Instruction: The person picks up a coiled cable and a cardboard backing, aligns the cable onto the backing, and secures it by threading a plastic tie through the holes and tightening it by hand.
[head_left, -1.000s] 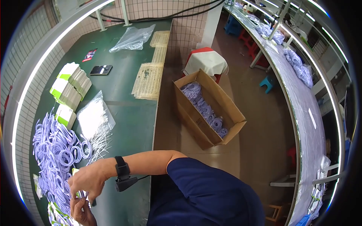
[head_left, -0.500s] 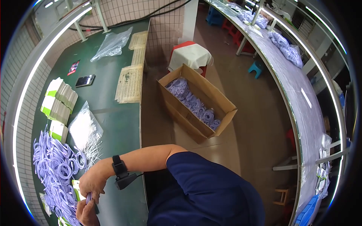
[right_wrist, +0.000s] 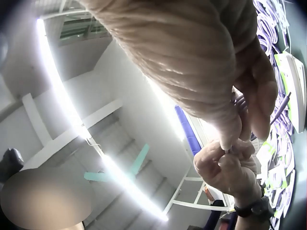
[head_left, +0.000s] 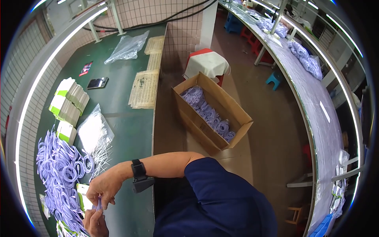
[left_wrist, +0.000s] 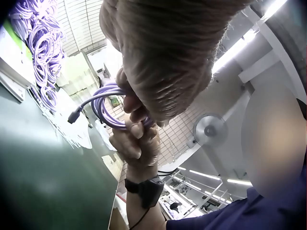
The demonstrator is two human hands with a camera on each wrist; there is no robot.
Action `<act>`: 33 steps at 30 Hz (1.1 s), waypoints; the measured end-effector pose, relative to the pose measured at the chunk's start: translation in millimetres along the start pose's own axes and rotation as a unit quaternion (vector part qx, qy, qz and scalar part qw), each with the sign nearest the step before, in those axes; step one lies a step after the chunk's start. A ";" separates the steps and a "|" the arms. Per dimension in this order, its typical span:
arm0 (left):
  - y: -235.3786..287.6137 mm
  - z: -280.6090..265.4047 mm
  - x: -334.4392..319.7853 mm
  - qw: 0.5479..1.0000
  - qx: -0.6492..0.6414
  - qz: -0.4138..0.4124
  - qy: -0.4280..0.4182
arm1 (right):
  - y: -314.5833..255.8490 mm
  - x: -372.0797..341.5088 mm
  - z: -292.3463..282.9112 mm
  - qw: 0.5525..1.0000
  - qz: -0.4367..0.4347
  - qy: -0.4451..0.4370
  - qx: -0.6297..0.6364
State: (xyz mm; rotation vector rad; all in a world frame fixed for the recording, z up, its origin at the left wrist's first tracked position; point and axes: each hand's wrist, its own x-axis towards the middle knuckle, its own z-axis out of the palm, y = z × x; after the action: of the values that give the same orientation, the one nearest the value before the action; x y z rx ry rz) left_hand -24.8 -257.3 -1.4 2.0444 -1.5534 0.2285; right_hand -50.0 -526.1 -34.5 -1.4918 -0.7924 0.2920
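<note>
A small coil of purple cable [left_wrist: 103, 103] is held between both hands, its dark plug [left_wrist: 73, 116] sticking out to one side in the left wrist view. My left hand [head_left: 94, 224] grips the coil from the near side, thumb and fingers curled. From above, my right hand [head_left: 107, 186] pinches at the same coil, fingertips right against the left ones. The right wrist view has the fingers covering most of the coil. Beside the hands lies a white and green box [head_left: 83, 196], with a large heap of purple cables [head_left: 59, 170] to its left.
White twist ties [head_left: 103, 156] spill from a clear bag [head_left: 94, 128] beyond the hands. Farther back are stacked white-green boxes [head_left: 71, 100], a phone [head_left: 97, 83] and a plastic bag [head_left: 127, 47]. A cardboard carton [head_left: 233, 106] of coiled cables stands right of the bench.
Both hands have shifted a little right, away from the cable heap, with the coil between them. More of the white-green box beside them now shows. The head view has also swung slightly.
</note>
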 end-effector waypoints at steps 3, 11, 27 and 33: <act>3.4 -8.9 -1.2 0.999 -0.008 0.035 -0.005 | -5.2 -0.3 3.4 0.998 -0.002 -0.013 0.053; 10.4 -19.9 12.7 0.998 0.034 0.041 -0.033 | -1.6 12.6 9.9 0.998 -0.046 0.037 -0.010; -51.6 -14.7 -56.9 0.973 0.128 -0.106 0.162 | 46.4 95.1 -6.0 0.941 -0.223 0.172 -0.188; -58.4 4.1 -67.1 0.927 0.054 -0.322 0.183 | 72.5 83.2 -31.2 0.950 -0.070 0.273 -0.136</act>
State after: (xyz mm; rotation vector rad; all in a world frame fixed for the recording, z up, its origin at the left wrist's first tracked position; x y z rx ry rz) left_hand 7.5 -193.2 -54.1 2.3114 -0.6103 0.4150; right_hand 50.7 -490.5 -76.0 -1.6548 -0.4951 -0.3426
